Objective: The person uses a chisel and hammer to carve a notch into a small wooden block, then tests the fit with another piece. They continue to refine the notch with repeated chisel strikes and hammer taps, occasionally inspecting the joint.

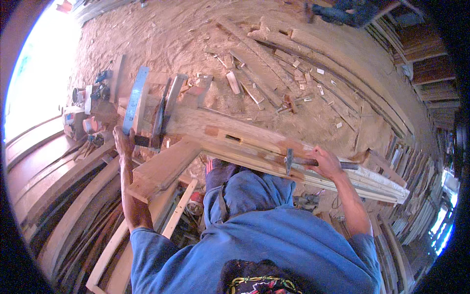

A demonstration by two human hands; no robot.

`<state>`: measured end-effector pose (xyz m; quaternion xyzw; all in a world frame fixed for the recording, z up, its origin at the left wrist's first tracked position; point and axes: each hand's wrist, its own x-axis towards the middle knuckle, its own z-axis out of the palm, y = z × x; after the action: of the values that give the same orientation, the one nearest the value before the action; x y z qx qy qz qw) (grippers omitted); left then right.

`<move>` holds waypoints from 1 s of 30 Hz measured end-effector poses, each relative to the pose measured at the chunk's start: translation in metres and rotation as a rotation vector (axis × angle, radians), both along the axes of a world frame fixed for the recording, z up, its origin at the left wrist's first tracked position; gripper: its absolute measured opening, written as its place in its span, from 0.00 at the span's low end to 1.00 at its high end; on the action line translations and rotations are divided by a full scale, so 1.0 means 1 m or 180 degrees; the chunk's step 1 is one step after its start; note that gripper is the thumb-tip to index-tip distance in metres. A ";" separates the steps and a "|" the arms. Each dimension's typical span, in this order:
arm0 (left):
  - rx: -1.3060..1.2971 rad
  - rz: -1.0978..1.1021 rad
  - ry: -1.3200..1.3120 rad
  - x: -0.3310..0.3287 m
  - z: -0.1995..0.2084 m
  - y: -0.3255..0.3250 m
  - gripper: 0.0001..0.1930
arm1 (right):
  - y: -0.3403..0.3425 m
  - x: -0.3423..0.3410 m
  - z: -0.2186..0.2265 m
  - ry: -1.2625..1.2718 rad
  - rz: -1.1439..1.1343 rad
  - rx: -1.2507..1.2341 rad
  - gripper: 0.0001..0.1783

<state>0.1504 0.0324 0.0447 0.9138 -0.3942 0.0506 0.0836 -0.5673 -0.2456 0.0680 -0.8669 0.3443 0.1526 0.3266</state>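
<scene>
My left hand [124,141] is closed around the lower end of a try square with a broad blue-grey steel blade [135,98]. Its blade points away from me, beside the far left end of the timber. In my right hand [324,163] is a hammer [290,160], gripped by its dark handle, the head hanging over the near edge of the work. A long wooden beam [269,145] with a dark slot [233,138] cut into it lies across in front of me. At its left, a short thick board [164,169] meets it and slants toward me.
Dark upright tool or clamp [159,120] stands by the beam's left end. Offcuts [301,76] and long boards [338,63] lie on the sawdust-covered ground beyond. Stacked planks [83,206] crowd the left; more lumber [416,186] is at right. Power tools [100,88] sit far left.
</scene>
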 end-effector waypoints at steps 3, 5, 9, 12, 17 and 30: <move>-0.0328 0.0431 0.0696 -0.013 0.027 -0.018 0.22 | -0.012 0.012 0.010 -0.0069 0.0161 -0.0148 0.24; -0.0128 0.0712 0.0642 -0.022 0.044 -0.029 0.22 | -0.024 0.036 0.019 -0.0319 0.0215 -0.0223 0.22; -0.0743 0.1176 0.0708 -0.046 0.069 -0.021 0.22 | -0.047 0.123 0.027 -0.0756 -0.0032 0.0155 0.19; -0.1300 0.1193 0.0134 -0.068 0.081 0.008 0.22 | -0.052 0.209 0.006 -0.1082 0.0162 0.0019 0.20; -0.2333 0.2051 0.0962 -0.129 0.087 0.070 0.22 | -0.051 0.295 -0.050 -0.0973 0.0689 0.0038 0.21; -0.3941 0.2637 0.1943 -0.248 0.037 0.102 0.22 | -0.033 0.252 -0.063 -0.1091 0.1053 0.0549 0.22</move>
<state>-0.0971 0.1349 0.0815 0.7471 0.1167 0.0348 0.6534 -0.3158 -0.2784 0.0050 -0.8936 0.1230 0.0835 0.4235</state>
